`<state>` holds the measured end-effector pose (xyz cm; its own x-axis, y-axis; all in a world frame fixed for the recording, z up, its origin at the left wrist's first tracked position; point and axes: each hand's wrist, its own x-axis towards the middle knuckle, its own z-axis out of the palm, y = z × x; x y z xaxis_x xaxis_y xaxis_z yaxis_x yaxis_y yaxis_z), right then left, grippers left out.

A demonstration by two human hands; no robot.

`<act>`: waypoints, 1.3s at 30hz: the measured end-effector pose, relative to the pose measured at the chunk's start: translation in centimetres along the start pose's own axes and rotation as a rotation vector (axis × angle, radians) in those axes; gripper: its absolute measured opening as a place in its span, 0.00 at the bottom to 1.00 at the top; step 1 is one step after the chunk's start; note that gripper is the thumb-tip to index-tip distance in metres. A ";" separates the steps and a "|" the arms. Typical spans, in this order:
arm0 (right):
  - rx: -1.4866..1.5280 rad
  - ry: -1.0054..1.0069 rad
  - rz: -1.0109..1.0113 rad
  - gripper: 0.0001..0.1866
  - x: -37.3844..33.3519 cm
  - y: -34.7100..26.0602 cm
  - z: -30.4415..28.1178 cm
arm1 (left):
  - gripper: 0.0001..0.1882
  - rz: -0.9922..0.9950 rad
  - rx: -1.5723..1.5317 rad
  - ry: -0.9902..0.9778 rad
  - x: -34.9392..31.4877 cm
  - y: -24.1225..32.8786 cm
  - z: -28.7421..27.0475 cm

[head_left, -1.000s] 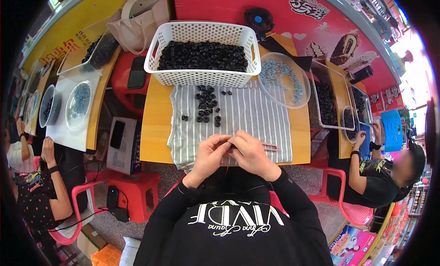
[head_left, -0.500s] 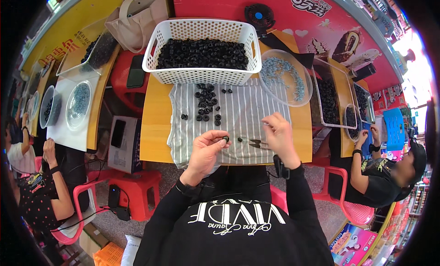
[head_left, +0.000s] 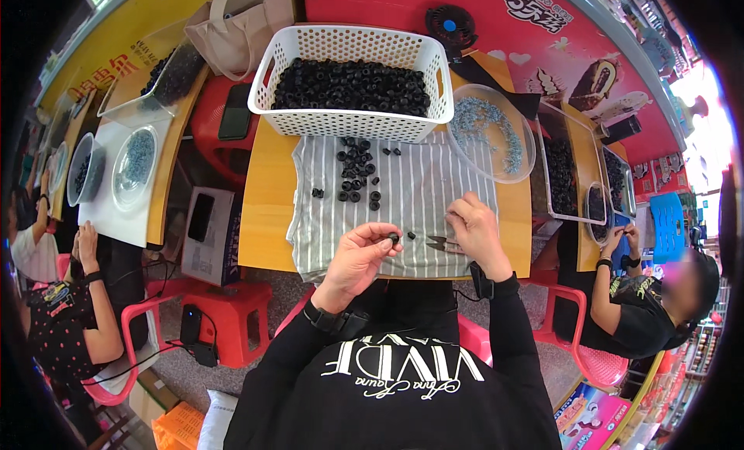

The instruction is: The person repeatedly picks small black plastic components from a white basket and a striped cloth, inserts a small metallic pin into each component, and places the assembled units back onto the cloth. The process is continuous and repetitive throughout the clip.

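A small black ring-like part (head_left: 394, 237) is pinched between the thumb and fingers of my left hand (head_left: 358, 258), above the striped cloth's near edge. Beside it on the grey striped cloth (head_left: 418, 171) lies another small black piece (head_left: 411, 235). My right hand (head_left: 478, 233) is closed, thumb and fingertips together; whatever they hold is too small to make out. Next to that hand, a dark pointed hand tool (head_left: 443, 244) rests on the cloth, its handle end partly hidden. Farther up the cloth, several loose black parts (head_left: 358, 171) lie scattered.
A white perforated basket (head_left: 349, 123) full of black parts stands at the back. Right of it is a clear round tub (head_left: 529, 151) with small bluish pieces. A black fan (head_left: 451, 25) sits behind. Co-workers sit at tables on both sides.
The whole view has shifted slightly. My right hand has lowered a little beside the tool, its fingers more curled. My left hand keeps its pinch on the black part.
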<state>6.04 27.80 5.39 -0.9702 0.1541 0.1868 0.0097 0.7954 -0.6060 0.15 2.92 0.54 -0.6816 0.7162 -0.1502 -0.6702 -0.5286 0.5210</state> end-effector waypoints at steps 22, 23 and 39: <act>0.649 0.002 0.172 0.05 -0.7 -6.4 2.3 | 0.13 -0.038 -0.115 -0.080 -0.5 0.5 -0.7; 0.578 0.065 0.170 0.05 -0.7 -5.5 1.9 | 0.13 -0.032 -0.116 -0.066 -0.5 0.6 -0.7; 0.576 0.000 0.130 0.08 -2.2 -6.2 3.7 | 0.13 -0.038 -0.083 -0.058 -0.4 0.6 -0.9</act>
<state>7.20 20.35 5.84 -0.9699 0.2287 0.0832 -0.0049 0.3233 -0.9463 -0.21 1.91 0.18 -0.6386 0.7604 -0.1184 -0.7190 -0.5347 0.4441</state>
